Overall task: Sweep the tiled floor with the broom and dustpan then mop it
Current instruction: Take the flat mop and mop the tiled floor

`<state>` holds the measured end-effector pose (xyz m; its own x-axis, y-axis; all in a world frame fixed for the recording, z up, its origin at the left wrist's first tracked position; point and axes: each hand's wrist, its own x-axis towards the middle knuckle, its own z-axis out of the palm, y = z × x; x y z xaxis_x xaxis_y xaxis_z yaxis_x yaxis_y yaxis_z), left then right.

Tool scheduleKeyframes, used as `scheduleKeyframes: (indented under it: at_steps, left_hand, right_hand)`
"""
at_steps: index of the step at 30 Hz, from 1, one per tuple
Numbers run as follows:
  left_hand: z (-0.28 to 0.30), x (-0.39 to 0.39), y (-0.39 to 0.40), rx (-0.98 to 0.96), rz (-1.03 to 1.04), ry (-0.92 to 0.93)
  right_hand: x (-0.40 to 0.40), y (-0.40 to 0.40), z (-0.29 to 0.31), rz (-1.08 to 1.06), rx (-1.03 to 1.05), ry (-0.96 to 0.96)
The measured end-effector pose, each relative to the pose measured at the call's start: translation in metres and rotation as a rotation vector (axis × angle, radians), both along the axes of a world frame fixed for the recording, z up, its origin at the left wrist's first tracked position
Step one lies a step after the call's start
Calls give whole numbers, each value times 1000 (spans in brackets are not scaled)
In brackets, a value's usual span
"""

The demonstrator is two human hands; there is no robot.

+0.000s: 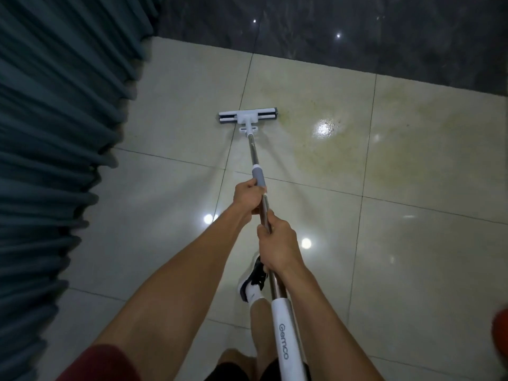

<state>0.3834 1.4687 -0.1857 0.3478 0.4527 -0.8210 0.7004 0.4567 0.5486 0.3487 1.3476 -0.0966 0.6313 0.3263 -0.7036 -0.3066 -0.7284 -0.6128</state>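
Cream glazed tiles make up the floor [316, 270], and the mop [254, 149] is already at work on it, so I judge the sweeping part over and the mopping under way; no broom or dustpan shows. The mop head [248, 116] lies flat on the tiles near the far edge of the floor, where the dark wall [357, 28] begins, with the grey-blue curtain [55, 119] hanging along the left edge. The left hand [248, 198] is closed around the shaft just below the grey collar [259, 176], and the right hand [277, 246] is wrapped around the steel shaft lower down, nearer the body, above the white sleeve [286, 334] of the handle. Just right of the mop head spreads a yellowish stain [330, 138] with a wet sheen. To do this step well, the head should stay flat and pressed down, pulled in overlapping passes across that stain, working back from the wall toward the shoe [254, 279] so that cleaned tiles are not trodden on, and kept clear of the curtain hem
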Motion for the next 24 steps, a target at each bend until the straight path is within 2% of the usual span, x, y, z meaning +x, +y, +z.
scheduleKeyframes:
  at_steps: [12, 24]
  left_hand:
    - [-1, 105, 112, -12, -49, -25]
    - [-20, 262, 306, -46, -184, -57]
  right_hand:
    - [100, 109, -2, -114, 17, 13]
    - [246, 308, -30, -186, -35, -50]
